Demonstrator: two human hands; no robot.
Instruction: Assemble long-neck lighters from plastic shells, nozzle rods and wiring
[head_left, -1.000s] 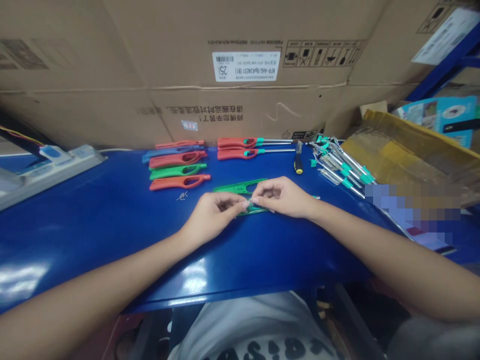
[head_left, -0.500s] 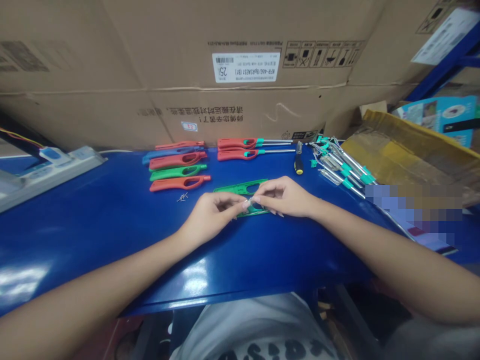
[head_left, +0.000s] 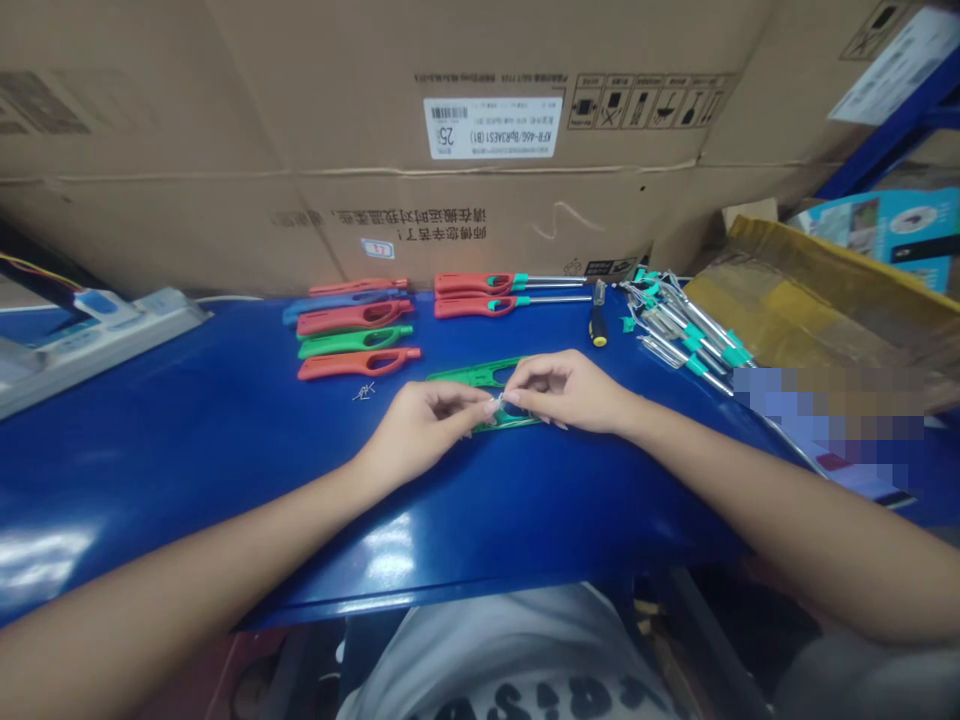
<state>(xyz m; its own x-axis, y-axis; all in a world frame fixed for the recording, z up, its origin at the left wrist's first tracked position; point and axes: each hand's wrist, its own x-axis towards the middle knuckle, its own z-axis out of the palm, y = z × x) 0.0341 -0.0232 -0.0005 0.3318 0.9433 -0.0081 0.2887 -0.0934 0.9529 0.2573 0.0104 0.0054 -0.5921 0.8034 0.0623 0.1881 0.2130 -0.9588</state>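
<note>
Near the middle of the table, my left hand (head_left: 431, 425) and my right hand (head_left: 566, 392) meet fingertip to fingertip. Both are closed in a pinch on a small pale, wire-like piece (head_left: 498, 399), too small to name exactly. Beneath my fingers lie two green lighter handle shells (head_left: 472, 376), the nearer one mostly covered by the hands. To the left are a few loose screws (head_left: 364, 392) below a column of red, blue and green lighter handles (head_left: 352, 366). Past my right hand lies a screwdriver (head_left: 597, 328) with a black and yellow handle.
Two red lighters with metal tubes (head_left: 555, 300) lie at the back. On the right is a heap of metal lighter tubes with teal collars (head_left: 686, 335), beside a yellow-taped carton (head_left: 817, 290). A white power strip (head_left: 150, 325) sits at left. A large cardboard box (head_left: 247, 110) stands behind.
My hands stay almost in place, still pinching the small piece. The right fingertips have shifted slightly to the left. Nothing on the table has been moved.
</note>
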